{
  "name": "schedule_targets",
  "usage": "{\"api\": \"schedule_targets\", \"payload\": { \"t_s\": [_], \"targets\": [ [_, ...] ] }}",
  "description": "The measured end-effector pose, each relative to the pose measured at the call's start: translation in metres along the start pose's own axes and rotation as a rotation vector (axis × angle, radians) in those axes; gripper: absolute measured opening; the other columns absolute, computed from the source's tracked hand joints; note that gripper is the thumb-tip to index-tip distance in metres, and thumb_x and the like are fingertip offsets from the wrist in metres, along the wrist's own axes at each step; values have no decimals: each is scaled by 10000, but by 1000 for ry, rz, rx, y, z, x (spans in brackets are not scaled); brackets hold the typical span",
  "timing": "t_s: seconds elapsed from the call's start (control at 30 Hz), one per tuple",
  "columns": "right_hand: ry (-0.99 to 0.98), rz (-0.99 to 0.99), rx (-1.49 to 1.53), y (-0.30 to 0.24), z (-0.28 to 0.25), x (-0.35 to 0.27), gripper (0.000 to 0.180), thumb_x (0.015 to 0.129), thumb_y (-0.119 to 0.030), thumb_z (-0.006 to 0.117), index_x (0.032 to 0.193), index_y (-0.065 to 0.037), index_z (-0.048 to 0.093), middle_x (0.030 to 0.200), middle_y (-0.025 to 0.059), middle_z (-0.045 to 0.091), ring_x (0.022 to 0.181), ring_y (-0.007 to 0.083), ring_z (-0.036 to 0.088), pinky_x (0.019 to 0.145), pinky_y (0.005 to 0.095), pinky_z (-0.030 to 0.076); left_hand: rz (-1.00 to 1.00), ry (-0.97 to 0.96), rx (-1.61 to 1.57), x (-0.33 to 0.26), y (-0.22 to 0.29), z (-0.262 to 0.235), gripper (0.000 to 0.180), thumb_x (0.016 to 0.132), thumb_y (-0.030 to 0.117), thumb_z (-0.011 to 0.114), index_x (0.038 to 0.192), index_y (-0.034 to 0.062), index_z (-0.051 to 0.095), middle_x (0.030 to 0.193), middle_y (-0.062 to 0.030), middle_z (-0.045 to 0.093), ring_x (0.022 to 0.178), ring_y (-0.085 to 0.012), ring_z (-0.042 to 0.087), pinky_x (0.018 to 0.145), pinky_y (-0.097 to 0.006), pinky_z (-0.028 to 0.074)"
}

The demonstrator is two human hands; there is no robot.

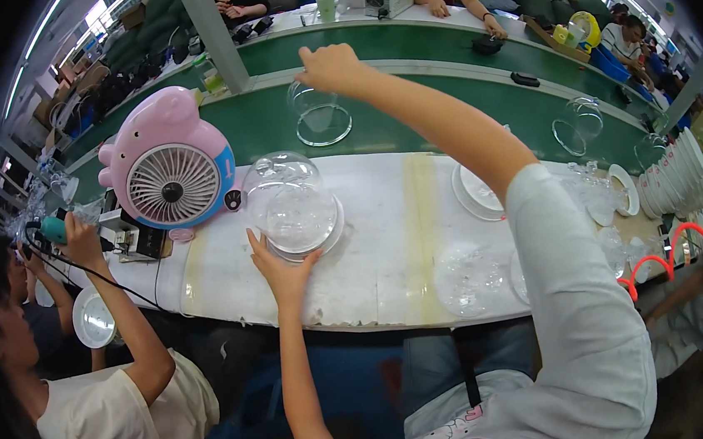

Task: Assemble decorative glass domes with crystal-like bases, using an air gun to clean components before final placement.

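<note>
My right hand (pixel 330 67) reaches far out over the green conveyor belt (pixel 410 122) and rests on top of a clear plastic dome (pixel 319 114) standing on the belt. My left hand (pixel 282 271) lies on the white worktable (pixel 379 242), fingers spread, touching the near rim of a second clear dome (pixel 290 204) that sits on a round white base. Clear covers (pixel 469 276) and white round plates (pixel 479 192) lie on the table to the right.
A pink pig-shaped desk fan (pixel 169 160) stands left of the dome. A co-worker at the left holds a teal power tool (pixel 56 230) and a white disc (pixel 93 319). More domes (pixel 577 124) ride the belt; stacked white plates (pixel 682 170) stand far right. People sit beyond the belt.
</note>
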State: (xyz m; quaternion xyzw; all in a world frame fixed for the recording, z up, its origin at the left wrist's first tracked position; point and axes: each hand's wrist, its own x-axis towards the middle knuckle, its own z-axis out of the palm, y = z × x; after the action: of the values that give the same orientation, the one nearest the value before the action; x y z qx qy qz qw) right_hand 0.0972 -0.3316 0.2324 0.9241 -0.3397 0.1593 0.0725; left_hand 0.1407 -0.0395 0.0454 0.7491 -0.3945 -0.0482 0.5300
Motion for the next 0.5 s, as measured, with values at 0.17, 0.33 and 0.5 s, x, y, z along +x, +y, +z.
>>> {"api": "schedule_targets", "payload": {
  "t_s": [0.17,0.33,0.5],
  "targets": [
    [-42,-3,33,10,51,42,374,770,-330,608,1046,-91,527,933,132,657,886,295,638,705,406,497,24,9,59,3,0,6,1213,507,321,861,1394,13,94,1384,-235,280,1267,-385,250,1057,-489,179],
    [90,140,251,15,63,35,377,750,-303,629,1034,-79,526,935,175,638,900,339,624,740,431,496,119,84,129,-1,-8,8,1144,479,388,861,1337,-2,212,1435,-193,184,1243,-401,272,1048,-493,200],
    [167,65,350,41,24,6,312,780,-334,542,976,-93,568,897,194,630,857,370,611,754,474,480,93,49,128,-4,-6,10,1213,515,296,865,1404,8,91,1362,-234,292,1233,-368,306,1042,-457,230]
  ]
}}
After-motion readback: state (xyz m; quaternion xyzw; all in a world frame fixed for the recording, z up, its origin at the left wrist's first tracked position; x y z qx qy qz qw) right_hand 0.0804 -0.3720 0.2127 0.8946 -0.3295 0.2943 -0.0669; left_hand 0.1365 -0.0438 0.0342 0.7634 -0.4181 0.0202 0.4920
